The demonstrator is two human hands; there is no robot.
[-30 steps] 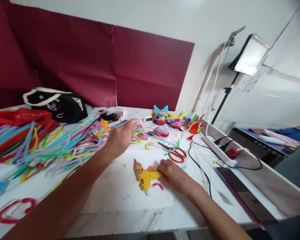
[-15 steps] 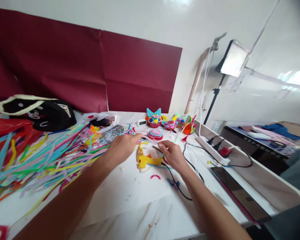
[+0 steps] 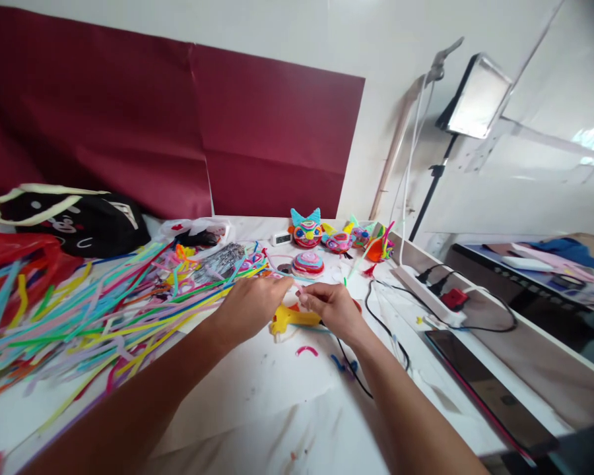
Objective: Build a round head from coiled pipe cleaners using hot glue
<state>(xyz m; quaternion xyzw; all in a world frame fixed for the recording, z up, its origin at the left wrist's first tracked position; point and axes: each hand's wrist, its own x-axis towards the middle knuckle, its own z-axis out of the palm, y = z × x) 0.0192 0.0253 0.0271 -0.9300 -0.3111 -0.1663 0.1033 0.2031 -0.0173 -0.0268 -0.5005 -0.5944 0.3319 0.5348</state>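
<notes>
My left hand (image 3: 251,307) and my right hand (image 3: 329,310) meet over the white paper sheet (image 3: 257,382) in the middle of the table. Both pinch the same thin pale pink pipe cleaner (image 3: 283,272), fingertips almost touching; it trails back toward the pile. Just below the fingers lies a yellow glue gun (image 3: 288,320), its black cord (image 3: 349,369) running under my right wrist. A small pink curved piece (image 3: 307,349) lies on the paper near the gun.
A big loose pile of coloured pipe cleaners (image 3: 79,310) covers the left side. Finished pipe-cleaner figures (image 3: 307,231) stand at the back. A power strip (image 3: 426,293), cables and a dark tablet (image 3: 480,382) lie on the right; a black bag (image 3: 69,218) at the back left.
My right hand left the glue gun and moved up toward my left. My left hand drew back from the pile with a pipe cleaner. The hands now meet above the gun.
</notes>
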